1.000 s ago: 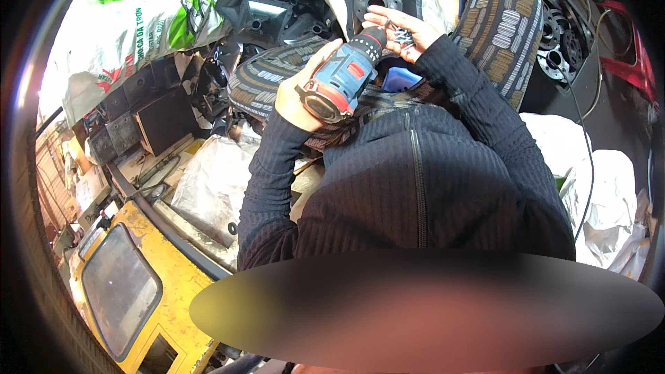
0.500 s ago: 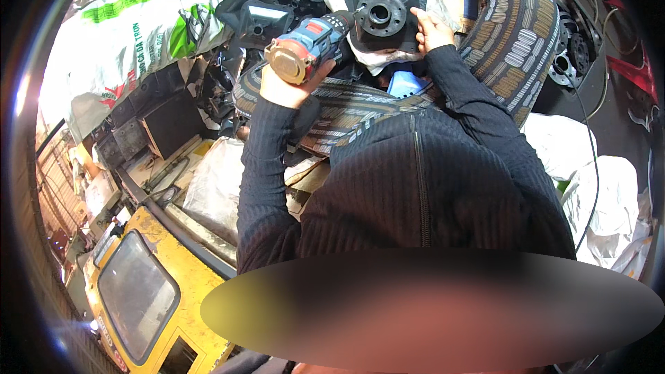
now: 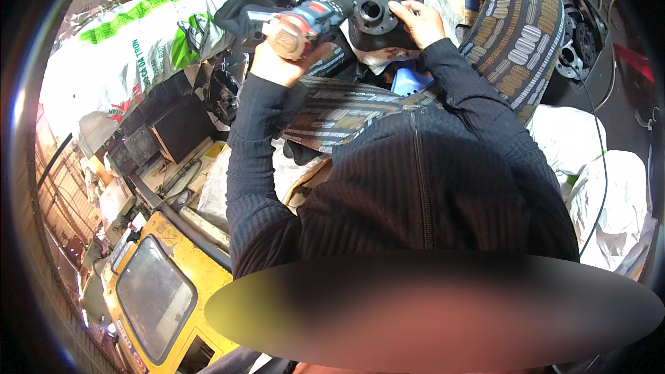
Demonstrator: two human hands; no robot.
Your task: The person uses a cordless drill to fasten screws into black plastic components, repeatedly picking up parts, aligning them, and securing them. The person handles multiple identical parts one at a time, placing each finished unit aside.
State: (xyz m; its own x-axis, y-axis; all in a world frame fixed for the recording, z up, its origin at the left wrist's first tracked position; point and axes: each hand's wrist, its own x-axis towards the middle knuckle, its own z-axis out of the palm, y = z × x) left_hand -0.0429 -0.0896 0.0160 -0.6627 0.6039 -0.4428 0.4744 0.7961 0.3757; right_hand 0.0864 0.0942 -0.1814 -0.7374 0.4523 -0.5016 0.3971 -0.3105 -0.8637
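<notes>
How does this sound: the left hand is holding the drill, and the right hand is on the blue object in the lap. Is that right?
Not quite: in the head view, the right hand is at the round, holed black part, not on the blue object. The left hand is indeed holding the drill.

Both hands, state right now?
Left hand: closed around the drill.
Right hand: fingers bent, at the black metal disc; grip can't be told.
</notes>
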